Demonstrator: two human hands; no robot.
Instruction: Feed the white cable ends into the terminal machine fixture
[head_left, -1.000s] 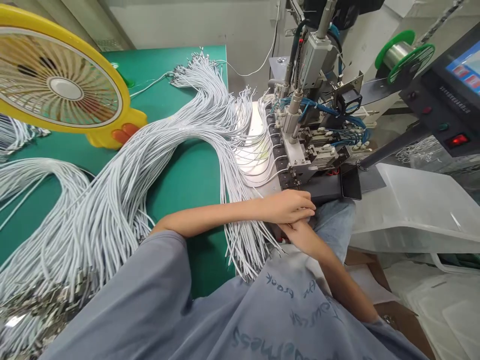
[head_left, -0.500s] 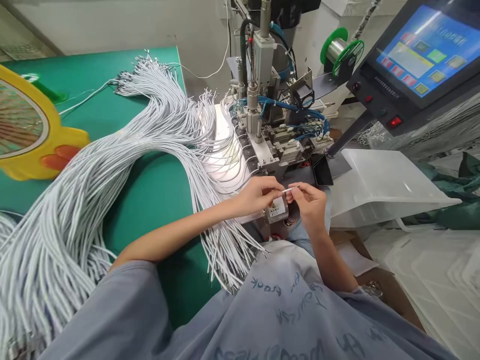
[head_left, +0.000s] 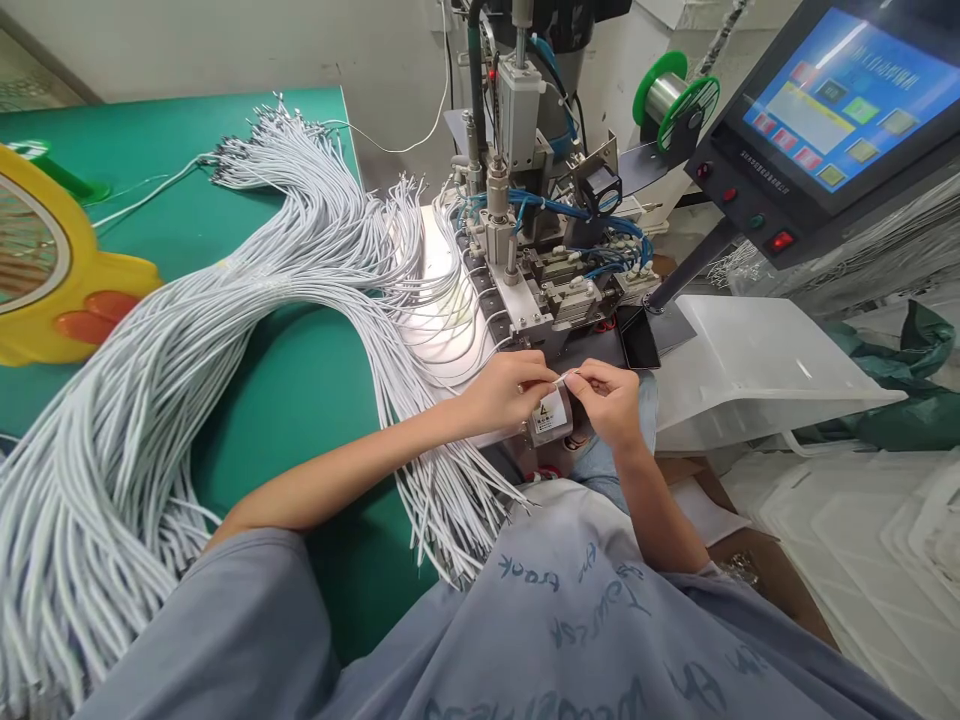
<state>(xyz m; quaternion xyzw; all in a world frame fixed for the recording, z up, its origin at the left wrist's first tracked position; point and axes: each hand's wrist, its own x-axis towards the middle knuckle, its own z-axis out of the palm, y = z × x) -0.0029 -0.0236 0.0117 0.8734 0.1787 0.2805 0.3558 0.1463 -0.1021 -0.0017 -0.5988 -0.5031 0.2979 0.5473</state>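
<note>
Between my two hands runs the end of a white cable (head_left: 561, 380), pinched from both sides. My left hand (head_left: 511, 392) closes thumb and fingers on it. From the right, my right hand (head_left: 609, 400) grips its tip, which the fingertips mostly hide. Both hands are just in front of a bench machine (head_left: 525, 300) with metal cylinders and blue air tubes. A thick bundle of white cables (head_left: 277, 290) sweeps over the green table (head_left: 300, 400) and hangs down beside my left forearm.
At the right, a control screen (head_left: 840, 110) stands on a post above a white plastic bin (head_left: 772, 350). A green wire spool (head_left: 667, 95) is mounted behind the machine. A yellow fan (head_left: 97, 275) stands at the left, and a small black tray (head_left: 639, 340) sits near my right hand.
The fingertips have come closer together, and less of the cable end shows between them. The whole view has shifted slightly, with the scene moving left.
</note>
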